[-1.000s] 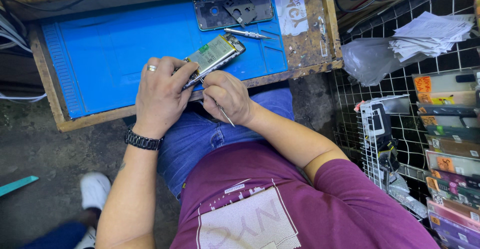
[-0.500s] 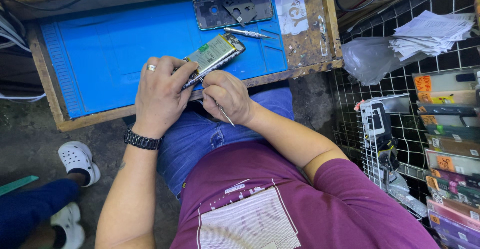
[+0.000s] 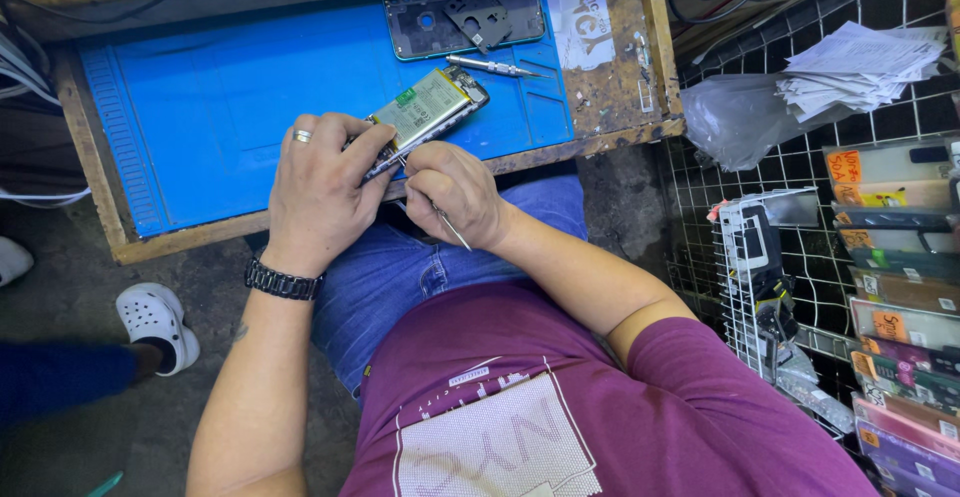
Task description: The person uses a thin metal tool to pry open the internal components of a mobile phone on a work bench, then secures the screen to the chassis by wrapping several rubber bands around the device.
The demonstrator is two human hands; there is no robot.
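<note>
left hand (image 3: 320, 192) – grips opened phone (image 3: 425, 107) | right hand (image 3: 455, 192) – pinches tweezers (image 3: 447, 219) at phone's near edge | screwdriver (image 3: 490, 65) beyond

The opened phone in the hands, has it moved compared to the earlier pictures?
No. The phone stays at the same spot over the blue mat, below the screwdriver.

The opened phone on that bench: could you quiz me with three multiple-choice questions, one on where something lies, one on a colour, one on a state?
1. Where does the screwdriver lie?
A. on the blue mat
B. on the floor
C. on the person's lap

2. What colour is the work mat?
A. red
B. blue
C. green

3. How is the opened phone held?
A. lying untouched
B. gripped by the left hand
C. hanging from a hook

Answers: 1 A, it rests beside the detached back cover. 2 B, plainly blue. 3 B, the right hand works it with a thin tool.
</note>
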